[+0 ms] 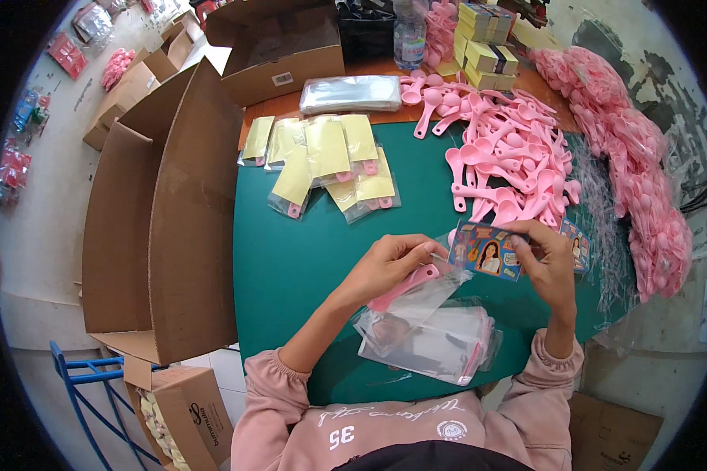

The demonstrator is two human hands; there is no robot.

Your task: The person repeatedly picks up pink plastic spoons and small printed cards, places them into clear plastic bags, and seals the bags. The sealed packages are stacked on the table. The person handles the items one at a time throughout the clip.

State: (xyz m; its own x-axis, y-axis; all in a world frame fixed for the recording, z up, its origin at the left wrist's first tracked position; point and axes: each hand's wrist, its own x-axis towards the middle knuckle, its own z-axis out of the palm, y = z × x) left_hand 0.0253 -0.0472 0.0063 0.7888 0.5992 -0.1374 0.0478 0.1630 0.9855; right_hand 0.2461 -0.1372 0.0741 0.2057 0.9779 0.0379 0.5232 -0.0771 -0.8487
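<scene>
My left hand (pixel 391 271) pinches a clear plastic bag (pixel 430 304) near its opening, and a pink spoon (pixel 401 289) lies in the bag. Between the fingers and thumb of my right hand (pixel 548 265) is a colourful printed card (pixel 483 250), its left end at the bag's mouth. Below both hands lies a stack of clear bags (pixel 448 341) on the green table top (pixel 291 267). More printed cards (pixel 580 245) show behind my right hand. Beyond it spreads a heap of loose pink spoons (pixel 518 169). Filled bags with yellow cards (pixel 326 149) lie at the far left.
An open cardboard box (pixel 192 228) stands along the table's left side, another box (pixel 283 59) at the back. A bundle of clear sleeves (pixel 350 93), a water bottle (pixel 408 39) and yellow card stacks (pixel 489 63) line the far edge. Bagged pink spoons (pixel 624 157) border the right.
</scene>
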